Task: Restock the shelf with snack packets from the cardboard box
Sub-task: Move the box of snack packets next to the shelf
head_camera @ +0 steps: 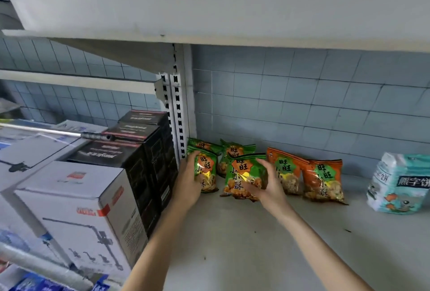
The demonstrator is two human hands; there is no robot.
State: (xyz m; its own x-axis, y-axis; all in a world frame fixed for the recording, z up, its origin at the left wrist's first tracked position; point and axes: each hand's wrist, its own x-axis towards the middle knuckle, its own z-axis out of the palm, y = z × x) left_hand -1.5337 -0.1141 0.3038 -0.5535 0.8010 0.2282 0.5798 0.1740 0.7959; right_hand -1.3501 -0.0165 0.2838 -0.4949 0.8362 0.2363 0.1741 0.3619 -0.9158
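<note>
Both my hands are on green snack packets standing on the white shelf (244, 244). My left hand (189, 181) grips the leftmost green packet (207, 172) by its left side, next to the shelf upright. My right hand (270, 186) holds a second green packet (244, 176) from its right side. More green packets (235, 148) stand behind them against the tiled wall. Two orange packets (323, 181) stand to the right in the same row. The cardboard box is out of view.
A pale blue and white snack bag (400, 183) stands at the shelf's right. Left of the slotted upright (176, 109) sit black boxes (139, 151) and white product boxes (76, 209). An upper shelf (209, 11) hangs overhead.
</note>
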